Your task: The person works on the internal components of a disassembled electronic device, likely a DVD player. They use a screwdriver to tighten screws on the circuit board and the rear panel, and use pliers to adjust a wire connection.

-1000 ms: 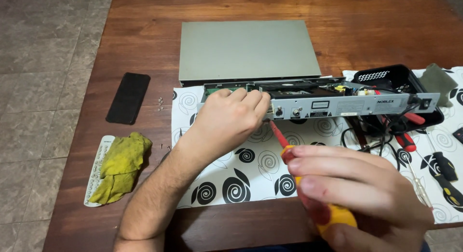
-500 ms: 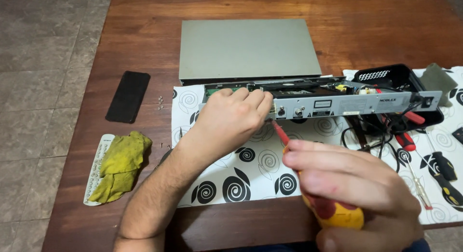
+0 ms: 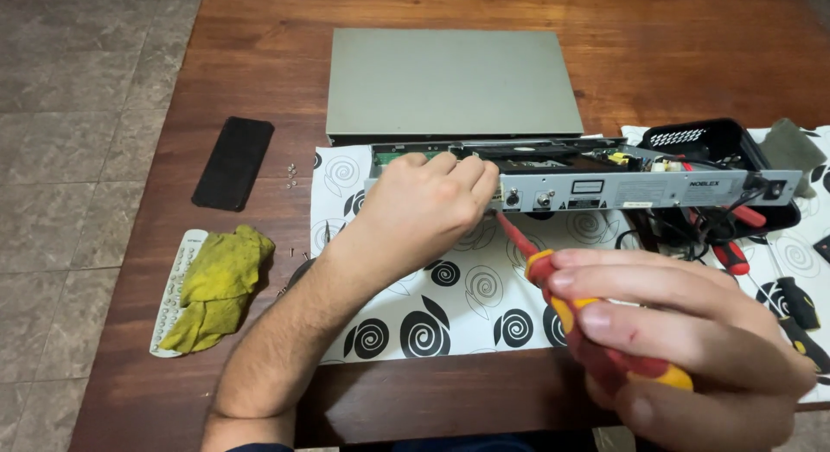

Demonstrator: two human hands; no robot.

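My left hand (image 3: 428, 205) lay over the near left end of the opened electronics chassis (image 3: 588, 179) in the middle of the frame, fingers curled over its back panel and pressing it down, apparently to keep the unit from sliding under the tool. My right hand (image 3: 683, 339), at the lower right of the frame, was wrapped tight around the red-and-yellow screwdriver (image 3: 553, 279), whose shaft ran up and left toward the panel's connectors just right of the left hand. The tip itself was hidden at the panel's edge, so I could not tell whether it sat in a screw.

The chassis rested on a white mat with black spirals (image 3: 450, 305), likely laid down to shield the wooden table (image 3: 674, 63) and catch small parts. Its removed grey cover (image 3: 450, 80) lay flat just behind it, in the upper centre. A few loose screws (image 3: 292, 175) sat on the wood beside a black phone (image 3: 233, 162) at the left, well clear of the work. A yellow cloth (image 3: 216, 283) lay over a white strip at lower left. At the right edge stood a black basket (image 3: 726, 145) with red-handled pliers (image 3: 731, 249) and further screwdrivers (image 3: 791, 301) just beside it, within reach.
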